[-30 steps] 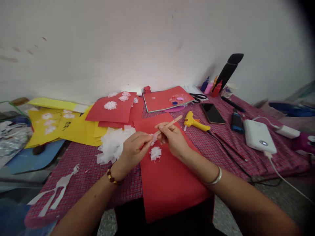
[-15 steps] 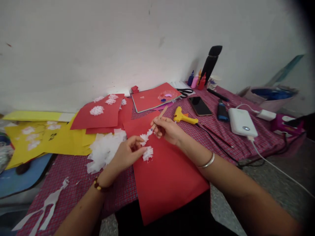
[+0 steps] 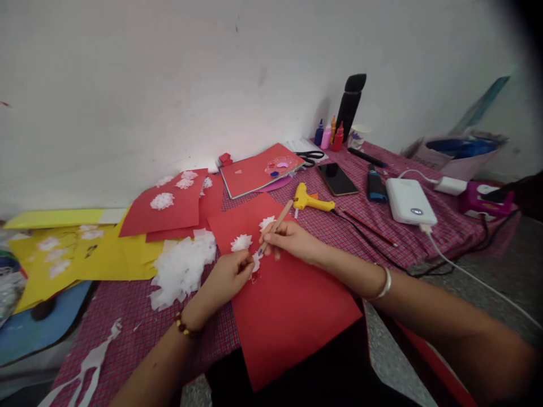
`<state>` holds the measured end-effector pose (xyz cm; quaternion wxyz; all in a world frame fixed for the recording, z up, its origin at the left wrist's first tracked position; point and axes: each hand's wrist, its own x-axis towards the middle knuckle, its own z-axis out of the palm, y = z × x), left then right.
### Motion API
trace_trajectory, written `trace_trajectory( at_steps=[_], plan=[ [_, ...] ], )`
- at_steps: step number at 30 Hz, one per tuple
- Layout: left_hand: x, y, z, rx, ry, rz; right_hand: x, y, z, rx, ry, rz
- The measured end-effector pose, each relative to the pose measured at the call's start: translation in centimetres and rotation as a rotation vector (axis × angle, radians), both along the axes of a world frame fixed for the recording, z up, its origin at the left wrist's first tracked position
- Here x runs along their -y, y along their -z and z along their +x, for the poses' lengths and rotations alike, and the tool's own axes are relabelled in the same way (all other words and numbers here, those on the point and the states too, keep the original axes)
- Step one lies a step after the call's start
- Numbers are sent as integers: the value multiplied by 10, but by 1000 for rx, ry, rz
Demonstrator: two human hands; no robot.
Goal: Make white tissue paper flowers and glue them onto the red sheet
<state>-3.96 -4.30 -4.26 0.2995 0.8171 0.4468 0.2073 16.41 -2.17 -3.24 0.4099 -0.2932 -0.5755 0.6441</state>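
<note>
White paper flower [image 3: 256,262]: on the red sheet [image 3: 297,308], between your two hands, just beyond your left fingertips and below your right hand; partly hidden by your fingers.
Your left hand [image 3: 229,275]: thumb and forefinger drawn nearly together beside the flower's near edge; you cannot tell from here whether they have paper between them.
Your right hand [image 3: 291,238]: closed in a pinch around the wooden stick [image 3: 283,216], its lower tip down by the flower, its upper end leaning away from you.
Petals: likely feather-light, soft and easily crushed or torn; take them low, near the base, with a light fingertip pinch, and spare the frilled edges.
Stick: looks slim, light and stiff; your pinch on its lower part should give you fine control of the tip.
Red sheet: probably thin card, firm enough to lie flat but easily creased; its near end reaches past the table [image 3: 339,232] over your lap, so steady it by a bare margin and don't lean on that end.
Finished-looking blooms: one [image 3: 241,243] just beyond your left hand, another [image 3: 266,223] beyond your right fingers; best not brushed with your knuckles.
Loose white paper [image 3: 180,268]: left of your left hand, thin and likely to slide or cling.
</note>
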Motion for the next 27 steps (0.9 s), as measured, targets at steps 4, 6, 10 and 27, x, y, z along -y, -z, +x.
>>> trace_trajectory(
  at_steps=[4,6,10,27],
  plan=[
    [-1,-1,-1,25,6,-60,8,11,-2,85,-30,95],
    [-2,-2,-1,50,-3,-89,10,13,-2,135,-37,134],
    [-2,-2,0,49,-15,-87,13,14,-3,260,-53,250],
    [-1,-1,1,65,-22,-75,16,13,-7,504,-33,556]
  ],
)
